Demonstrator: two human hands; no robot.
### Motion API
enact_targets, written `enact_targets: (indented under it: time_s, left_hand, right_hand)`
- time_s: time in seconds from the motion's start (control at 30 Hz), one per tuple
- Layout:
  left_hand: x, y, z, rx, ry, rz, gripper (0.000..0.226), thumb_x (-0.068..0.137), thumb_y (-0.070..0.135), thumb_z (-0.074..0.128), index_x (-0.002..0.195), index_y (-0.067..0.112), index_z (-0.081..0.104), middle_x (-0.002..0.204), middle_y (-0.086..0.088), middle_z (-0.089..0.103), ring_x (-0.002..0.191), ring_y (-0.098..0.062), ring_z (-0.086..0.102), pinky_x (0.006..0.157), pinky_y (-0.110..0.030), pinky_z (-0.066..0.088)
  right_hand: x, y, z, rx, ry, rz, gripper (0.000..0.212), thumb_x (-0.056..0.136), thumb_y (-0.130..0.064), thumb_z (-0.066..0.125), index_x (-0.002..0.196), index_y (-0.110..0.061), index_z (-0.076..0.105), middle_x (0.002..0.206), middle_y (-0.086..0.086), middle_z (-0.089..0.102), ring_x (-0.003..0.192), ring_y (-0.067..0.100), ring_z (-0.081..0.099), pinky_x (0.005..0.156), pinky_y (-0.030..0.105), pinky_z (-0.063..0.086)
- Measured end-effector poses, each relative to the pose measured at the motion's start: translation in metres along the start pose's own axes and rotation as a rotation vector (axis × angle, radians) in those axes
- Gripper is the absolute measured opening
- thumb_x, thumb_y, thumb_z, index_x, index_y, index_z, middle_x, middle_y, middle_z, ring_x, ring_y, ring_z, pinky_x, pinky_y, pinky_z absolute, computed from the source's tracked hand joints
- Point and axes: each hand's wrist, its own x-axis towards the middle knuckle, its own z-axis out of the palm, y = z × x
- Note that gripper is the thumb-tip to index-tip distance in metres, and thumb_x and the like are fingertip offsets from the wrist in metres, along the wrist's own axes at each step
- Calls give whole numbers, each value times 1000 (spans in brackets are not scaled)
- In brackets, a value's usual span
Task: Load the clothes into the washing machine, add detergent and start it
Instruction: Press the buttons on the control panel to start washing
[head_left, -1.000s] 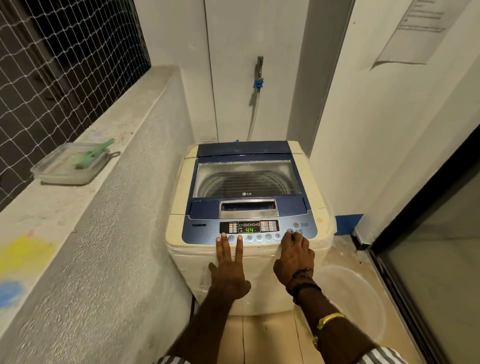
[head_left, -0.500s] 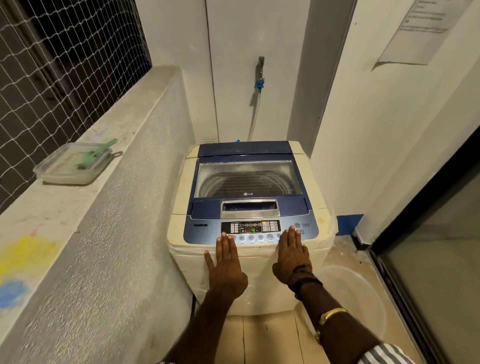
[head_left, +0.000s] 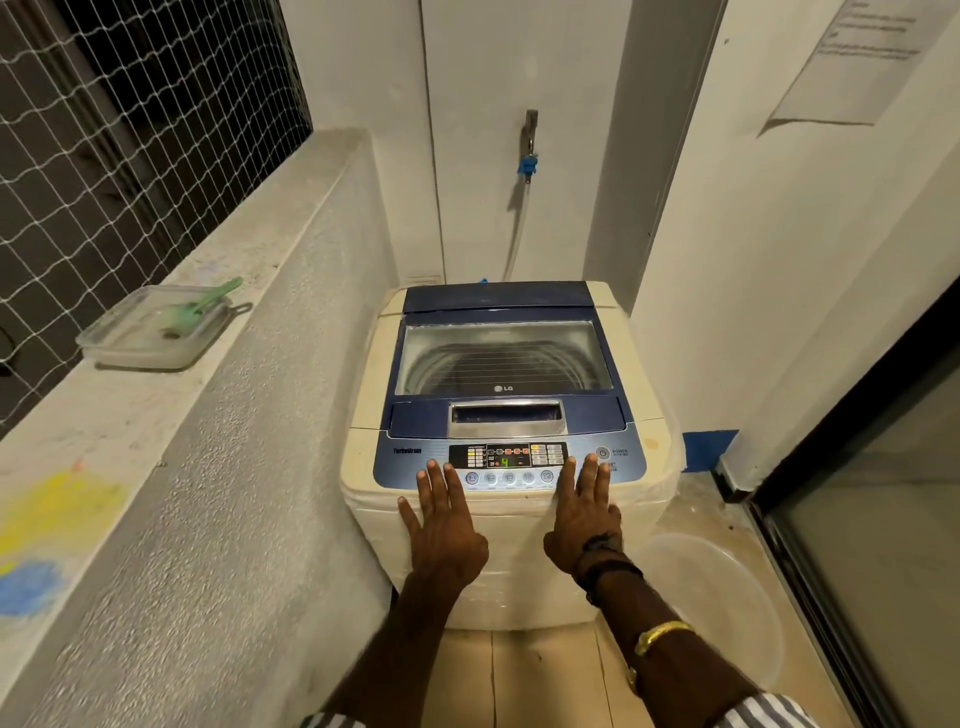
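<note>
Head view: I look down on a top-loading washing machine (head_left: 511, 415) in a narrow corner, with both of my hands at its front edge.
Left grip: my left hand (head_left: 445, 525) lies flat and spread wide, palm down, holding nothing; its fingertips reach the lower edge of the blue control panel (head_left: 410, 467).
Right grip: my right hand (head_left: 583, 512) is likewise flat, fingers straight and close together, with nothing in it; its fingertips sit beside the power button (head_left: 602, 453), at the right end of the button row.
Washing machine: directly ahead of both grips, lid (head_left: 504, 358) shut, drum ribs visible through the window; I cannot make out clothes inside.
Display: between the two grips and just ahead of the fingertips, a green digit 4 (head_left: 504, 462) is lit.
Basin: a clear plastic basin (head_left: 727, 608) lies on the floor right of my right grip, near the machine.
Ledge: far left of my left grip, a lidded clear container (head_left: 156, 332) with a green scoop (head_left: 210, 301) sits on the concrete ledge (head_left: 104, 415).
Tap: beyond the machine, a wall tap (head_left: 530, 137) with a hose running down.
</note>
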Motion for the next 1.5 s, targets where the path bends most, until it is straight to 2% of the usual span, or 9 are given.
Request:
enact_targets:
  time_s: [0.1,0.4,0.77,1.0,1.2,1.33,1.5]
  left_hand:
    - [2,0,-3,34,9,5,104,86,39,54,156,12,-19,162,-14,-28,150,-36,-24,119,-62,-8]
    - [14,-14,-5,99,3,12,107,84,41,55,157,10,-17,161,-15,-28,150,-37,-23,120,-60,-10]
    - [30,-26,-10,101,-11,89,111,85,52,56,156,10,-18,161,-16,-29,150,-37,-23,120,-55,-11]
    - [33,-27,-6,113,-18,82,120,81,60,60,155,11,-21,158,-12,-34,149,-36,-26,120,-55,-12]
    - [34,-25,-5,133,-21,65,127,77,62,63,151,14,-28,152,-10,-40,147,-35,-29,119,-57,-12]
    - [36,-25,-4,123,-18,55,129,76,63,66,152,15,-27,151,-8,-41,139,-31,-35,117,-56,-14]
    - [38,-24,-4,146,-33,55,131,73,62,67,152,15,-26,151,-9,-40,139,-31,-35,114,-53,-19]
  right_hand:
    - [1,-4,2,-5,18,13,103,85,-27,59,156,-12,-15,162,20,-20,150,41,-14,119,55,25]
    - [5,-2,5,-81,90,-2,95,87,-27,51,157,-9,-11,164,22,-12,152,41,-9,123,54,2]
    - [19,17,6,-148,107,-78,99,84,-22,52,156,-9,-15,163,19,-18,152,35,-15,123,50,-1]
    - [27,25,1,-194,84,-103,106,81,-24,57,156,-10,-16,164,17,-19,152,35,-10,122,49,7]
    - [27,19,6,-151,95,-60,106,80,-21,55,154,-9,-20,162,16,-24,151,35,-16,122,50,2]
    - [28,15,9,-108,103,-39,108,79,-21,56,154,-9,-22,162,15,-26,151,35,-19,122,51,-1]
    - [28,15,10,-85,106,-36,109,78,-20,55,154,-9,-22,161,15,-27,150,34,-21,121,51,-3]
